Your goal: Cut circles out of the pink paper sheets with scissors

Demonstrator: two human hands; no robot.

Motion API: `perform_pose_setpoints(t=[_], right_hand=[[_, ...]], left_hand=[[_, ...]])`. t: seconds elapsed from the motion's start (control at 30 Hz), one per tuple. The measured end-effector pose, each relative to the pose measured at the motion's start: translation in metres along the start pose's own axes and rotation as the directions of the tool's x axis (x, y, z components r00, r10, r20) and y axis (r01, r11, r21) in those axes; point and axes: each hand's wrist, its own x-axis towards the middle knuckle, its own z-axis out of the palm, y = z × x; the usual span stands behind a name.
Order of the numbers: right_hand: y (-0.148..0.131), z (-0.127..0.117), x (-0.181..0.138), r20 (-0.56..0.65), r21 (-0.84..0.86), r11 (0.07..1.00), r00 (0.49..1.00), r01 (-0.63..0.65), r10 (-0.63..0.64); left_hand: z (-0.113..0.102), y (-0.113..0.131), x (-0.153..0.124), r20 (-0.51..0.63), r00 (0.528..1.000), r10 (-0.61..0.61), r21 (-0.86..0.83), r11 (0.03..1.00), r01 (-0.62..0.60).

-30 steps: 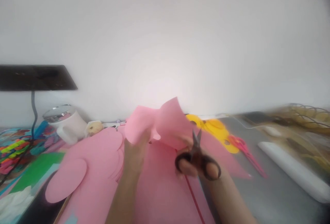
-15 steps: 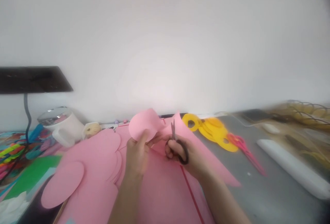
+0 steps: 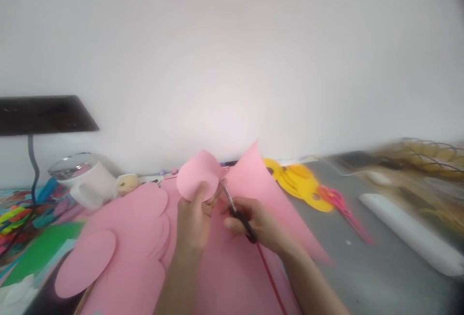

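Between thumb and fingers, my left hand [image 3: 195,216] pinches a sheet of pink paper [image 3: 197,175], whose rounded part curls up at the back. My right hand [image 3: 250,223] is closed round the dark handles of a pair of scissors [image 3: 232,201]. The blades point up and left, at the paper just right of my left fingers. The sheet's other part rises to a pointed corner behind my right hand. Pink rounded cut-outs [image 3: 137,218] lie to the left, with a pink oval [image 3: 87,263] in front of them.
Yellow paper shapes [image 3: 297,179] and pink-handled scissors [image 3: 342,208] lie to the right. Beyond is a white roll [image 3: 409,233]. At the left stand a white mug [image 3: 92,182] and green paper [image 3: 45,247]. A white wall [image 3: 232,64] closes off the back.
The scissors have swung from pointing upward to tilting left against the paper. My right hand has turned with them. The sheet's right part now rises higher. My left hand keeps its pinch.
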Motion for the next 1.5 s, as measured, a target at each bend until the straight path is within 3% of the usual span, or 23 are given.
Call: perform_pose_setpoints(t=[0.13, 0.3, 0.43, 0.8, 1.5], right_hand=[[0.001, 0.001, 0.002, -0.034, -0.01, 1.0, 0.999, 0.016, -0.016], [0.001, 0.0, 0.001, -0.077, -0.028, 0.998, 0.995, 0.058, -0.06], [-0.005, 0.001, -0.001, -0.105, -0.02, 0.996, 0.991, 0.085, -0.086], [-0.011, 0.0, -0.002, -0.07, 0.036, 0.989, 0.988, 0.141, -0.138], [-0.008, -0.001, -0.004, -0.072, 0.047, 0.99, 0.988, 0.137, -0.133]], left_hand=[[-0.003, -0.003, -0.001, 0.011, 1.0, 0.0, 0.088, 0.996, -0.001], [-0.006, -0.007, -0.003, -0.053, 0.996, 0.065, 0.315, 0.948, -0.045], [-0.008, -0.012, -0.004, -0.084, 0.993, 0.081, 0.401, 0.915, -0.041], [-0.004, -0.013, -0.005, -0.057, 0.997, 0.061, 0.397, 0.917, -0.033], [-0.005, -0.012, -0.007, -0.031, 0.997, 0.07, 0.415, 0.908, -0.051]])
